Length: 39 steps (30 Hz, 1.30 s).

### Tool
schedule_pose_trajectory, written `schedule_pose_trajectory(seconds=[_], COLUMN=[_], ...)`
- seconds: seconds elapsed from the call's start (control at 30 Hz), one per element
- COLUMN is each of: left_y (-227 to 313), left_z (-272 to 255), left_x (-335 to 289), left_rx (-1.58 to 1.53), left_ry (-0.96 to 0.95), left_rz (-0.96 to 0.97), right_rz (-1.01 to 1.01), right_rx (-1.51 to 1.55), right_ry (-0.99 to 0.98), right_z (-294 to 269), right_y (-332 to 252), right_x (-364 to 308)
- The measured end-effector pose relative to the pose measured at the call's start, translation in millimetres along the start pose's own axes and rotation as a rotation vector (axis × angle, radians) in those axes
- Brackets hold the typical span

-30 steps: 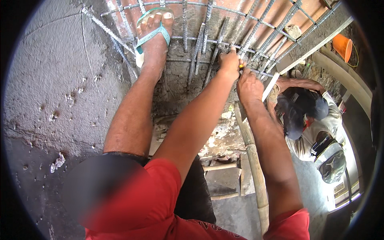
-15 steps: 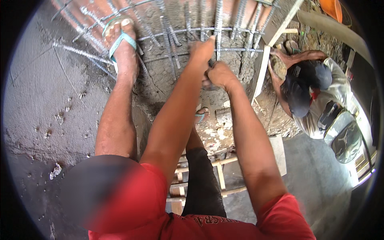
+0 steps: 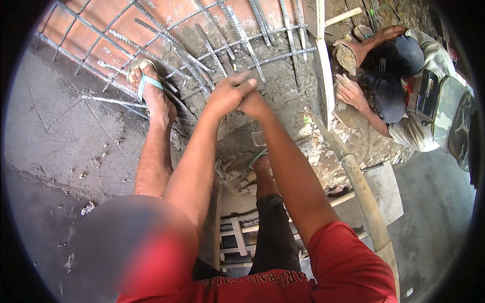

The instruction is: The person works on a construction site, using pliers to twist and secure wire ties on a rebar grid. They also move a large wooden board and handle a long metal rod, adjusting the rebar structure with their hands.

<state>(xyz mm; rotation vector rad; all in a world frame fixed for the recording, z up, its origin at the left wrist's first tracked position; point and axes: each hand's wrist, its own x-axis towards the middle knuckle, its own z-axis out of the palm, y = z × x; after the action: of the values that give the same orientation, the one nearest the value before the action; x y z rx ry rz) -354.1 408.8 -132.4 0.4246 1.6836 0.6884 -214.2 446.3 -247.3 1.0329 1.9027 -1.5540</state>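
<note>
A grid of steel bars (image 3: 247, 45) is spread across the upper left and upper centre of the frame, backed by a reddish panel (image 3: 174, 7) and footed in rough grey mortar (image 3: 280, 76). Just below the bars, near the centre, the left hand (image 3: 224, 96) and the right hand (image 3: 254, 105) are brought together, the right partly covered by the left. The fingers of the left hand are seen curled; whether anything is held in either grip cannot be told. At the left, a foot (image 3: 157, 103) in a turquoise sandal is set by the bars. A pale upright board (image 3: 325, 65) is placed right of the grid. In the upper right, a stone (image 3: 345, 60) is touched by one hand of a crouched co-worker (image 3: 422, 55). Lower right, a bamboo pole (image 3: 361, 192) is slanted downward.
</note>
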Motion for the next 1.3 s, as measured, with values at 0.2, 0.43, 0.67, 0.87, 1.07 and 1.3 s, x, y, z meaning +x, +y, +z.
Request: schedule_pose_trajectory(seconds=[0.2, 0.43, 0.67, 0.87, 1.07, 1.3], left_y=[50.7, 53.4, 58.2, 4.2, 46.2, -14.5], left_z=[-16.7, -52.1, -30.8, -1.1, 38.7, 80.8], left_x=[-85.3, -259.6, -441.6, -588.5, -637.5, -575.3], left_rx=[0.472, 0.723, 1.025, -0.191, 0.015, 0.368], left_ry=[-0.276, -0.107, 0.561, 0.694, 0.528, 0.097], left_rz=[0.541, 0.146, 0.206, -0.059, 0.069, 0.326], right_rz=[-0.041, 0.219, 0.181, 0.116, 0.233, 0.307], right_rx=[0.605, -0.060, -0.107, -0.468, -0.541, -0.495], right_ry=[-0.089, 0.562, 0.456, -0.191, -0.237, -0.337], right_z=[-7.3, -37.9, 29.2, 66.3, -20.9, 23.6], right_y=[47.6, 27.2, 44.9, 112.5, 140.3, 261.7], right_x=[-56.6, -67.4, -225.0, -487.6, -644.9, -733.0])
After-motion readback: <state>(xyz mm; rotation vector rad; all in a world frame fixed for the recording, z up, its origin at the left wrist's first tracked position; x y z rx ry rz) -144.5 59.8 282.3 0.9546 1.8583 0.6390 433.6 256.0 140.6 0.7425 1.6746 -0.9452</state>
